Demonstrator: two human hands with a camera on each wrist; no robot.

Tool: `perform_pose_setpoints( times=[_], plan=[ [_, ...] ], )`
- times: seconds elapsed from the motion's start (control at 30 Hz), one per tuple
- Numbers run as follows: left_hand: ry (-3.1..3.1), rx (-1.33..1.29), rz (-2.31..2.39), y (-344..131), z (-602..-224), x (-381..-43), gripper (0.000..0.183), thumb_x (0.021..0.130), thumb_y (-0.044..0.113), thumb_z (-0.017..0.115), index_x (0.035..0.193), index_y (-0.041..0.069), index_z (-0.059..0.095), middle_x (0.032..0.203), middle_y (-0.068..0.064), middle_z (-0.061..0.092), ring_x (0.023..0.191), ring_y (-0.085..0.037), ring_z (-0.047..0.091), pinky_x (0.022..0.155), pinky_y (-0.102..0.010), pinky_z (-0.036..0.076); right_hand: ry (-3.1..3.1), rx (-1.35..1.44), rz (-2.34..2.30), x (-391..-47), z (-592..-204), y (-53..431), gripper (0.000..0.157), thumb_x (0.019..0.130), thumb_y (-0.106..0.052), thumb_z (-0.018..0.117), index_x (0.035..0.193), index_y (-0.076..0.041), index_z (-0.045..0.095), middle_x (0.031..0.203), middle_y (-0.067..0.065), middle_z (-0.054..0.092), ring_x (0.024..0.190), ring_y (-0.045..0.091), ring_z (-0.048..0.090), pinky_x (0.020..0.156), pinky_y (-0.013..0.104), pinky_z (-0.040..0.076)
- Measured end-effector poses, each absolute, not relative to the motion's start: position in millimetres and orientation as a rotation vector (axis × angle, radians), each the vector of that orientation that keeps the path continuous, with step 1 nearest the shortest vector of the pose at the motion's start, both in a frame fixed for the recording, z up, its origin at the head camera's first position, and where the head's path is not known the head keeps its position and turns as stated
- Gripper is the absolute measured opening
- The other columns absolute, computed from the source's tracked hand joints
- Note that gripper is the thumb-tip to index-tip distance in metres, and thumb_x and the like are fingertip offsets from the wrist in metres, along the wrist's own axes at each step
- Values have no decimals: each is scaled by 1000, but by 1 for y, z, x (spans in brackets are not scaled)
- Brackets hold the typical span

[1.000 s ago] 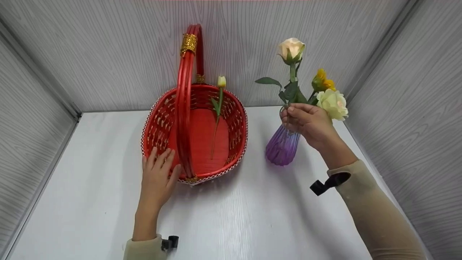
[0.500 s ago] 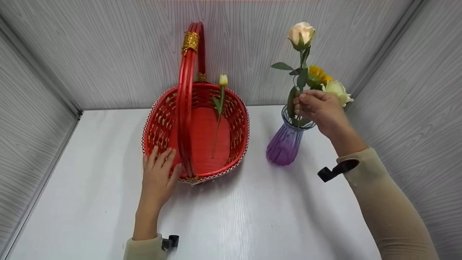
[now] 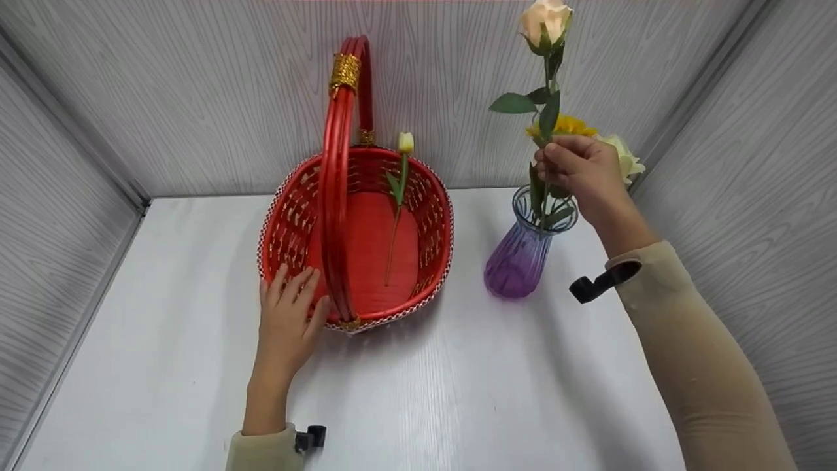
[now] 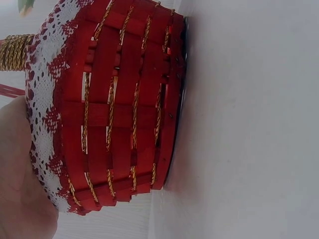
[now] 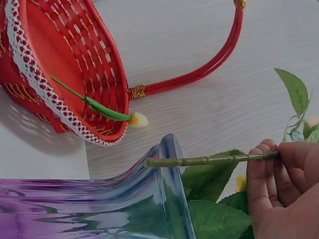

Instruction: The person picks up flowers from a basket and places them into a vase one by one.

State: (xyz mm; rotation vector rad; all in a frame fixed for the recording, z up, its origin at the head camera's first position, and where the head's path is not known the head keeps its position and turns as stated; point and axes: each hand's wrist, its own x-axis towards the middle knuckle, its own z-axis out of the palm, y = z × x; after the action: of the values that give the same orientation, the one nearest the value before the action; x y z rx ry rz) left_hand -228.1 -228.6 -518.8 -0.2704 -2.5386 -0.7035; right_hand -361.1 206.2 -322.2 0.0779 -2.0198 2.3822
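Note:
In the head view, my right hand [image 3: 585, 173] pinches the stem of a peach rose [image 3: 546, 27] between thumb and fingers, with the bloom upright above. The right wrist view shows the cut end of the stem [image 5: 199, 161] overlapping the rim of a blue-and-purple glass vase [image 5: 172, 189]. A yellow flower [image 3: 569, 125] and a pale cream flower [image 3: 624, 160] show behind that hand. My left hand [image 3: 288, 320] rests over the near left rim of a red woven basket [image 3: 366, 261], fingers extended. Inside the basket, a yellow tulip [image 3: 405, 142] leans on the far rim.
The basket's tall red handle [image 3: 335, 196] arches over it, with gold wrapping at the top. Grey wood-grain walls [image 3: 216, 98] stand behind and on both sides of the white table [image 3: 418, 399].
My right hand has moved up and slightly right with the rose, so its bloom is higher and the vase mouth shows now. My left hand stays on the basket rim.

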Motion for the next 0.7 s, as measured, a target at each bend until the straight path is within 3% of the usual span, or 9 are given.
perform_pose_setpoints(
  times=[0.47,0.7],
  plan=[
    [-2534,-281,-700,-229,-519,-229,49,101,38,53,142,10,57,143,-12,57,147,-39,29,120,-63,8,-1920,-10,2414,-374,-318,200,26,93,-8,69,112,8,63,96,15,70,81,21,66,75,28,59],
    [-2530,-272,-697,-229,-521,-229,51,101,40,52,141,11,57,142,-13,57,146,-39,30,121,-62,7,-1834,38,2374,-378,-322,193,22,94,-7,67,109,9,64,92,16,68,76,21,65,70,27,59]
  ],
)
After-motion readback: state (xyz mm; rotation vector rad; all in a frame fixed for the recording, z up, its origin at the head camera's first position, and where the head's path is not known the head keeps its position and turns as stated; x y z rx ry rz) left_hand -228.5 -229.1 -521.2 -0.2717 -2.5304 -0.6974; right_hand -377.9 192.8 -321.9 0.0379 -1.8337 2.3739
